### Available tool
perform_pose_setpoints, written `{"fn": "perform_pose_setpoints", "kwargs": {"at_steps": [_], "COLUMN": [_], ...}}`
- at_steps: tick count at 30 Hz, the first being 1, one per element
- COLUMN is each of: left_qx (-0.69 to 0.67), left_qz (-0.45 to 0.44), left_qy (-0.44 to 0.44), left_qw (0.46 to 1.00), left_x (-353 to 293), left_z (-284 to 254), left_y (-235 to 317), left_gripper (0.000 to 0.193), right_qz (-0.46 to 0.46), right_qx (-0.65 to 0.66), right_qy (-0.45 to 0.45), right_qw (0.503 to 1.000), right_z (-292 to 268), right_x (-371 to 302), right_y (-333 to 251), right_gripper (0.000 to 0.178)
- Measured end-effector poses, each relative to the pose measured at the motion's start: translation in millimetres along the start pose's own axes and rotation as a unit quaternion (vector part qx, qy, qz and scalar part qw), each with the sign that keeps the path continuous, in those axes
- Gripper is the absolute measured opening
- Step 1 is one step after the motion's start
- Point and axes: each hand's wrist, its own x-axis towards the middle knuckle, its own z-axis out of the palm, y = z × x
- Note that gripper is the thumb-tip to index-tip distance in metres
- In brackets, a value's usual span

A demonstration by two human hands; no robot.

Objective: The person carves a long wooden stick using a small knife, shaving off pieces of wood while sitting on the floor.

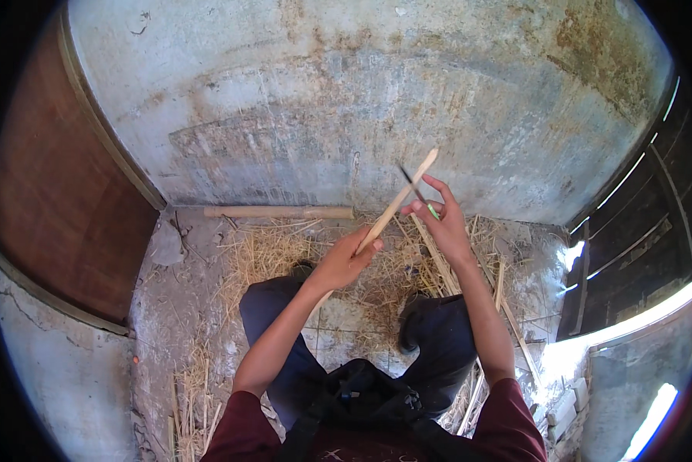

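A long, pale strip of wood or bamboo slants up and to the right in front of me. My left hand is closed around its middle, and its lower end runs down behind my left forearm. In my right hand is a small knife with a dark blade and a green handle. Its blade crosses the strip near the upper end; whether it touches cannot be made out. My right fingers pinch the handle, with the index finger stretched up beside the strip.
Straw-like shavings cover the floor around my feet. Long split strips lie to the right, and a thick pole rests along the stained wall. A brown panel stands left; dark boards and rubble are at right.
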Motion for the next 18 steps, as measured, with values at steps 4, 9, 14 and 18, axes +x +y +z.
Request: {"fn": "perform_pose_setpoints", "kwargs": {"at_steps": [4,9,14,18], "left_qx": [-0.085,-0.079,0.037,0.107], "left_qz": [-0.094,-0.102,-0.095,-0.122], "left_qy": [-0.059,-0.103,-0.082,-0.102], "left_qw": [0.99,0.986,0.991,0.982], "left_x": [-1,-3,-19,-45], "left_z": [-1,-4,-14,-26], "left_y": [15,19,17,26], "left_gripper": [0.033,0.036,0.064,0.072], "right_qz": [0.09,0.155,0.147,0.144], "right_qx": [0.125,0.23,0.168,0.161], "right_qy": [0.068,0.05,0.148,0.193], "right_qw": [0.986,0.959,0.963,0.957], "right_z": [8,6,-7,-24], "right_x": [6,5,9,18], "right_y": [21,31,31,42], "right_gripper": [0.053,0.03,0.018,0.019]}}
